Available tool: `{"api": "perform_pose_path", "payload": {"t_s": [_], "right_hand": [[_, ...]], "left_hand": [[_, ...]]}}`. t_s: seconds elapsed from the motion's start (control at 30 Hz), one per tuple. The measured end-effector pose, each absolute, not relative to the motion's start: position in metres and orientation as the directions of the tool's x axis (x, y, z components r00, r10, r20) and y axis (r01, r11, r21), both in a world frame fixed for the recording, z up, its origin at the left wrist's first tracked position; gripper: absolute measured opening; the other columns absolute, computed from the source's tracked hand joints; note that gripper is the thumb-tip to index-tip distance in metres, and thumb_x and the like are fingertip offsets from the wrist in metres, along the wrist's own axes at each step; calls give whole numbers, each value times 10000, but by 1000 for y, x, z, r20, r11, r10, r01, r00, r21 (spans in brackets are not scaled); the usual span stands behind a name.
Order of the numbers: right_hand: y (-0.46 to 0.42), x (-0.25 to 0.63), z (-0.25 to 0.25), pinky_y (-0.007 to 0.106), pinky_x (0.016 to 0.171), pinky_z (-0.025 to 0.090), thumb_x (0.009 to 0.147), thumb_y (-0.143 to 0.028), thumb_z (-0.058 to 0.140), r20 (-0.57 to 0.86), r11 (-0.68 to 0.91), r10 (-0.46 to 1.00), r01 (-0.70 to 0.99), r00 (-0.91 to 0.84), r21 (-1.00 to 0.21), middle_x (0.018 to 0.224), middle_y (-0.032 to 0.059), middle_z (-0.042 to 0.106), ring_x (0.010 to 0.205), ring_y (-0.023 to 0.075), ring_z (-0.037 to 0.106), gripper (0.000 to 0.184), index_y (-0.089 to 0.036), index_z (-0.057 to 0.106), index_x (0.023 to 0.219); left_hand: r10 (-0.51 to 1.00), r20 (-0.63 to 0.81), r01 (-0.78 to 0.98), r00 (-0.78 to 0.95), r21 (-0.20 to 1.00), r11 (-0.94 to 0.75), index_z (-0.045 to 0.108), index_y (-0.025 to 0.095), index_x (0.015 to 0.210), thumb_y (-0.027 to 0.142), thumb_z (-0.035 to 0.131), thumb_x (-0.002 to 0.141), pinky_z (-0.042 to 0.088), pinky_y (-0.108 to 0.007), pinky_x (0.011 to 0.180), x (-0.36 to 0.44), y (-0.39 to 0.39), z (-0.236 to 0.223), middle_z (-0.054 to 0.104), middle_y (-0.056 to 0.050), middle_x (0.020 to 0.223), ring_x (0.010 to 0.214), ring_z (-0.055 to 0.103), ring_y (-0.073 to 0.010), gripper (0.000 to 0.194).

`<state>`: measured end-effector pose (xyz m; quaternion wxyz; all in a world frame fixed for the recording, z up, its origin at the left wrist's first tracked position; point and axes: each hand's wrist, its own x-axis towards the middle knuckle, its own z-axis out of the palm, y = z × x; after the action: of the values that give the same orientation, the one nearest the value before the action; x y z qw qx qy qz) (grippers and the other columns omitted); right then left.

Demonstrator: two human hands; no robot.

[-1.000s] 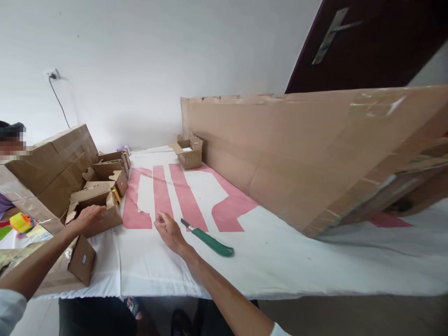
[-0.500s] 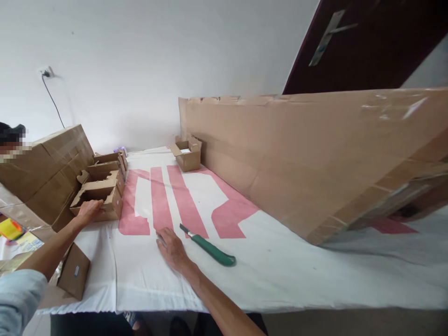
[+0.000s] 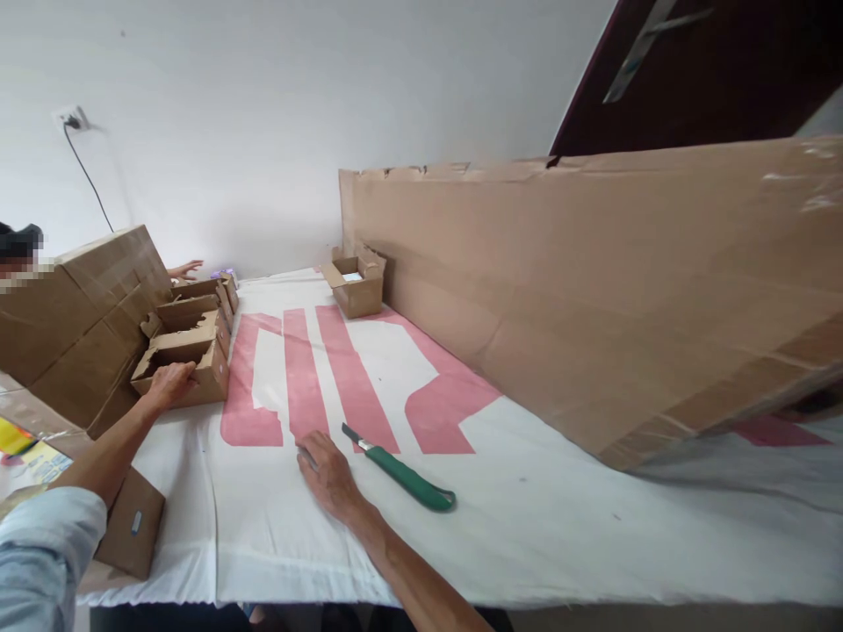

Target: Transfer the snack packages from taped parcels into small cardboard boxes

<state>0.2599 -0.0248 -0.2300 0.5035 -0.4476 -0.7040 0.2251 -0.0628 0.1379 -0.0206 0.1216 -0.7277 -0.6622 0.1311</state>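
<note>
My left hand [image 3: 169,384] rests on the near side of the nearest small open cardboard box [image 3: 188,367], fingers curled against its wall. Behind that box stands a row of similar open boxes [image 3: 198,307]. My right hand [image 3: 327,476] lies palm down on the white cloth with red stripes [image 3: 329,369], fingers loosely bent, holding nothing. A green-handled utility knife [image 3: 401,474] with its blade out lies on the cloth just right of that hand, not touched.
A long cardboard sheet [image 3: 593,281] stands on edge along the right. One small open box [image 3: 356,285] sits at the far end. Large taped cartons [image 3: 72,325] stand on the left; another person's hand [image 3: 184,268] shows behind them. A flat small box [image 3: 132,527] lies near left.
My left hand pushed the nearest box back into line with the row and stays on it. My right hand came down flat onto the cloth beside the knife.
</note>
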Motion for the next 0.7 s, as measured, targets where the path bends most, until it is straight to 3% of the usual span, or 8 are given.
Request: {"api": "perform_pose_path", "payload": {"t_s": [0.47, 0.7], "right_hand": [[-24, 259, -233, 377, 849, 583, 970, -55, 556, 563, 530, 825, 422, -54, -736, 1007, 62, 729, 950, 254, 702, 252, -246, 697, 1054], [-26, 261, -229, 364, 845, 585, 988, -57, 551, 588, 554, 807, 424, -60, -717, 992, 56, 718, 930, 244, 696, 228, -237, 677, 1047]], "left_hand": [[999, 10, 939, 37, -341, -31, 815, 296, 1182, 386, 672, 951, 574, -374, 926, -58, 172, -23, 858, -127, 1218, 1222, 781, -375, 286], [999, 13, 937, 34, -347, -28, 826, 268, 1198, 379, 649, 965, 582, -385, 913, -54, 179, -22, 844, -160, 1274, 1219, 786, -395, 313]]}}
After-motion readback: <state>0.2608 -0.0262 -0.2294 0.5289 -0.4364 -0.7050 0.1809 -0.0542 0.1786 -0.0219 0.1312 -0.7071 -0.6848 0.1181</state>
